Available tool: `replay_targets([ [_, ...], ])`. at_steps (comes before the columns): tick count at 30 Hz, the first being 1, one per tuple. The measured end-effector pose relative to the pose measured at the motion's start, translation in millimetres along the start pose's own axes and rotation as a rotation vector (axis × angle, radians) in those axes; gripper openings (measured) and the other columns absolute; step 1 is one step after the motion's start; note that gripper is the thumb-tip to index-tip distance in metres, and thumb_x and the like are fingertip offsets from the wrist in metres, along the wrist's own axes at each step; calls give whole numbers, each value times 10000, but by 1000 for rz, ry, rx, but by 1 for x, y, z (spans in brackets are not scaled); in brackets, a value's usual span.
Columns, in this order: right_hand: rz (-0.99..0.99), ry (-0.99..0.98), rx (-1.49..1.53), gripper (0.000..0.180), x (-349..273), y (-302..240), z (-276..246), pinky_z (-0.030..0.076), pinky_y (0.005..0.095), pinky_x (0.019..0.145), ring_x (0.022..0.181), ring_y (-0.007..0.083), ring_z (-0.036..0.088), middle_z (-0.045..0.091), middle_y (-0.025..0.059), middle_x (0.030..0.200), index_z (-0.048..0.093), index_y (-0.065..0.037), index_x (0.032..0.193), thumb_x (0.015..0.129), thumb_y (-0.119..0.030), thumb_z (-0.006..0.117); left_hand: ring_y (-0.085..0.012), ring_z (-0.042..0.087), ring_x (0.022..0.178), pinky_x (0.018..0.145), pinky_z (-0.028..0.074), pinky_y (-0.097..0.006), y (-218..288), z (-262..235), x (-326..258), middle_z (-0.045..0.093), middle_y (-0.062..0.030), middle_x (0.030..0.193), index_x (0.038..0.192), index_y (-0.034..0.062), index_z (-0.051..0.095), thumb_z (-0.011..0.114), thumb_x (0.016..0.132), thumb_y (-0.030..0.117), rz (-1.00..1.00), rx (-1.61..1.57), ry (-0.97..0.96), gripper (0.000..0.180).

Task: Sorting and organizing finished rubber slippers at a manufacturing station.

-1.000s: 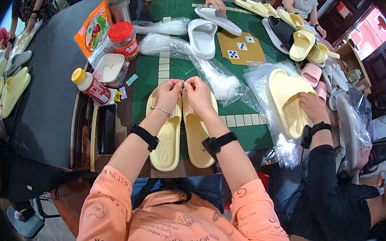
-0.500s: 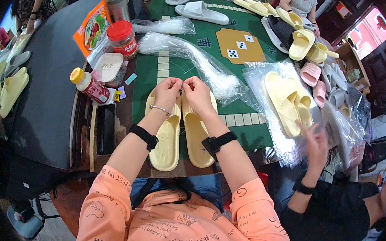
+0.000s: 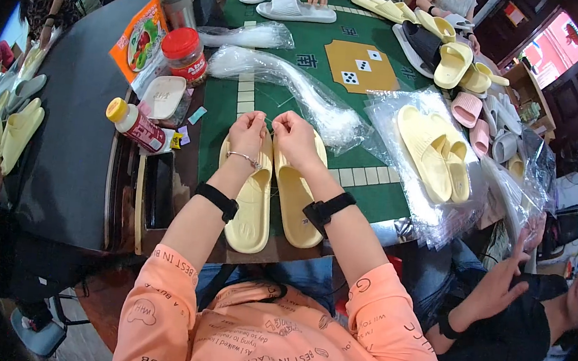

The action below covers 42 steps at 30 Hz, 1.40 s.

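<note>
Two pale yellow slippers lie side by side before me, the left slipper [image 3: 249, 211] and the right slipper [image 3: 298, 213], soles down with their toes away from me. Over their straps, my left hand [image 3: 247, 133] and my right hand [image 3: 294, 138] are pinched closed, fingertips a little apart. A faint, thin clear strand seems to run between the fingertips; its ends are hidden by the fingers. Just beyond my hands lies a clear bag [image 3: 310, 102] with a bundle of fine clear strands, and behind it a second such bag [image 3: 254, 36].
Yellow slippers [image 3: 417, 151] rest on clear plastic bags at right, beside a co-worker's raised hand [image 3: 494, 291]. More slippers pile up behind. At left stand a red-lidded jar [image 3: 184, 55], a yellow-capped bottle [image 3: 134, 126] and a white-lidded tub [image 3: 165, 97]. Across the table, another person handles grey slippers [image 3: 297, 9].
My fingertips have drawn slightly apart. At right, the co-worker's hand has moved from the yellow slippers toward the lower right. The person opposite has brought both hands to the grey slippers, which shifted slightly.
</note>
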State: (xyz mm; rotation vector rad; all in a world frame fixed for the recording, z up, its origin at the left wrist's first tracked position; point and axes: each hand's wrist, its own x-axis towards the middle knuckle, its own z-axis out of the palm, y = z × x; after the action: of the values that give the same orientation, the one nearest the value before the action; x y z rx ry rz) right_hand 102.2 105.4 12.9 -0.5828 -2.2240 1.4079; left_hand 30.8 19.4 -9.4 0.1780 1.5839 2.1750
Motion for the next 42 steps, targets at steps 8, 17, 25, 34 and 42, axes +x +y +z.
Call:
replay_targets([
  [8, 163, 23, 292, 226, 11, 19, -4, 447, 265, 719, 767, 136, 559, 598, 82, 852, 539, 12, 985, 907, -133, 385, -95, 523, 731, 676, 435, -204, 6, -5, 10, 573, -43, 884, 1108, -18, 516, 478, 887, 135, -41, -32, 1, 272],
  [17, 119, 45, 129, 209, 5, 13, -6, 460, 307, 681, 726, 194, 587, 611, 110, 785, 547, 1, 940, 878, -135, 401, -137, 461, 860, 818, 345, -276, 160, 26, -97, 508, -54, 897, 1139, -5, 450, 390, 888, 247, 202, -242, -597, 360],
  [25, 113, -33, 37, 182, 6, 14, 5, 440, 261, 651, 697, 131, 553, 584, 65, 731, 549, 12, 928, 881, -113, 426, -179, 428, 591, 611, 389, -391, 197, 22, -239, 425, -55, 703, 757, 108, 426, 382, 888, 276, 287, -470, -837, 218],
  [34, 62, 30, 21, 168, 4, 19, 6, 449, 317, 612, 644, 207, 590, 610, 106, 689, 576, -13, 853, 838, -137, 464, -175, 449, 653, 644, 394, -370, 189, 24, -247, 454, -61, 755, 787, 85, 464, 402, 881, 259, 344, -407, -881, 207],
  [42, 81, 36, 18, 166, 3, 14, 4, 454, 313, 620, 651, 212, 596, 608, 113, 684, 579, -5, 850, 826, -131, 474, -171, 467, 708, 673, 399, -351, 185, 21, -248, 480, -66, 801, 814, 65, 498, 420, 874, 243, 386, -353, -945, 204],
])
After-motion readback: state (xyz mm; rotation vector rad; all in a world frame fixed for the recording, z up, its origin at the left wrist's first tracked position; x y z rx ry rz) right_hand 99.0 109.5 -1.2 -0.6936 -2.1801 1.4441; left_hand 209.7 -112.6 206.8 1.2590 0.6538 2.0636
